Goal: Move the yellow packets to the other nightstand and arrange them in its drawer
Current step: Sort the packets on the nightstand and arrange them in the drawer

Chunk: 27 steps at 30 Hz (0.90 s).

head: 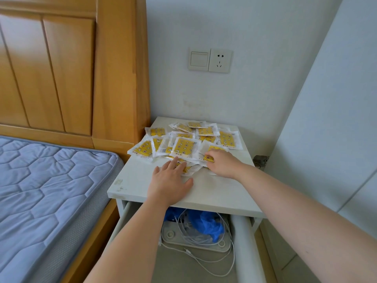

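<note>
- The left hand (171, 180) lies flat and spread on the white surface (130, 184) of the nightstand, fingers apart, its fingertips resting on the nearest edge of the packet pile — it grips nothing.
- The right hand (221, 163) is curled over the front right of the pile, fingers drawn together on 1 yellow packet (209, 158); how firmly it pinches cannot be told.
- The yellow packets (184, 147) lie scattered and overlapping across the rear half of the surface — clear wrappers with yellow printed centres, some hanging over the left edge toward the headboard (120, 78).
- Below the top, the drawer (243, 242) stands pulled out toward the camera. In it lie a flat white power strip (223, 247), a tangle of white cables (204, 260) and crumpled blue plastic (208, 223); none of the packets is in it.
- To the left is a bed with a blue quilted mattress (51, 190).
- On the wall above the nightstand sit a switch and socket plate (210, 60).
</note>
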Each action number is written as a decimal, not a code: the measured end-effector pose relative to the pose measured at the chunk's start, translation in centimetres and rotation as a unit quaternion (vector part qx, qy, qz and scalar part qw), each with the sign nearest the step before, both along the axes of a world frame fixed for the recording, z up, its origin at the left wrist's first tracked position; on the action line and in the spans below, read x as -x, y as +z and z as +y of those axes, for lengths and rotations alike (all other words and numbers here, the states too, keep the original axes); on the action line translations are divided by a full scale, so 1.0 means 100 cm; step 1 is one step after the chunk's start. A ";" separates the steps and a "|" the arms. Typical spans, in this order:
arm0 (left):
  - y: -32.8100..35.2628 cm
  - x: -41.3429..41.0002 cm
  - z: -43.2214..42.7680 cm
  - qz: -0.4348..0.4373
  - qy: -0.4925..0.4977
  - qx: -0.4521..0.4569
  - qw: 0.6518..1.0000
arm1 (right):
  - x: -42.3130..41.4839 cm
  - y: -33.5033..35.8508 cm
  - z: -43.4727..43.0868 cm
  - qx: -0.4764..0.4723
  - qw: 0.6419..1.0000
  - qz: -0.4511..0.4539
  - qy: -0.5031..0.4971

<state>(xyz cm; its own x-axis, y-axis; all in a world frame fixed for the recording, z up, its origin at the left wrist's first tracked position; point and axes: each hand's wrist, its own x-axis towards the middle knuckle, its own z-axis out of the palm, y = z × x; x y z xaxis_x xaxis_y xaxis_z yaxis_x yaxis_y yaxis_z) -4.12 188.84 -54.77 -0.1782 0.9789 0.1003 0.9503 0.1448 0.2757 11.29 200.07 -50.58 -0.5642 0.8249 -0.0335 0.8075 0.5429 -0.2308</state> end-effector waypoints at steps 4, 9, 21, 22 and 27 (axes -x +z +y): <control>0.000 0.000 0.000 0.001 -0.001 0.000 1.000 | 0.003 -0.005 0.003 -0.039 0.999 -0.029 0.014; -0.001 0.000 0.001 -0.001 0.001 -0.006 1.000 | 0.005 -0.009 0.004 -0.139 0.989 -0.036 0.031; 0.000 0.001 -0.001 0.001 -0.002 0.001 1.000 | -0.041 -0.014 -0.007 -0.264 0.958 0.110 0.033; 0.000 0.001 -0.001 0.001 -0.002 0.001 1.000 | -0.049 -0.017 -0.008 -0.255 0.959 0.116 0.034; 0.001 0.000 -0.001 0.003 -0.001 0.003 1.000 | -0.071 -0.017 -0.013 -0.175 0.971 0.164 0.005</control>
